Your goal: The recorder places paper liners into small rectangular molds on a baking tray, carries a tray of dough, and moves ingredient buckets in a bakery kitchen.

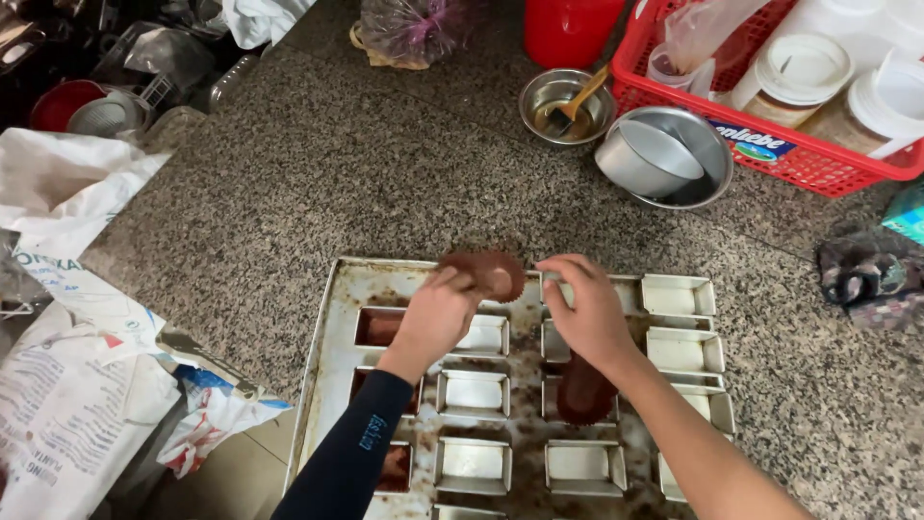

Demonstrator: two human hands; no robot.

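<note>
**Brown fluted paper liners, held over the baking tray**

Brown fluted paper baking liners (488,273), a small nested stack, held above the far edge of the large stained metal baking tray (339,289). Gripped in the left hand (435,316), fingers curled round the near side of the stack. Right hand (585,310) just beside it, thumb and forefinger pinched at the stack's right rim; whether one liner is already caught between them cannot be told.

Likely very light, thin and floppy; easily crushed or bent out of shape. Nested liners probably cling together, so best taken at the pleated rim with fingertips only, peeled rather than squeezed.

Small rectangular metal loaf moulds (473,393) set in rows on the tray, close together. Several on the left already lined in brown (378,326); another brown liner (583,390) lying under the right wrist. Remaining moulds bare and shiny.

Open speckled granite counter (318,164) beyond and left of the tray. Further back and right: a small steel bowl with a brush (566,104), a larger steel bowl (664,157) and a red plastic basket of jars (818,159), well apart from the hands. White printed sacks (67,385) crowding the tray's left edge.
</note>
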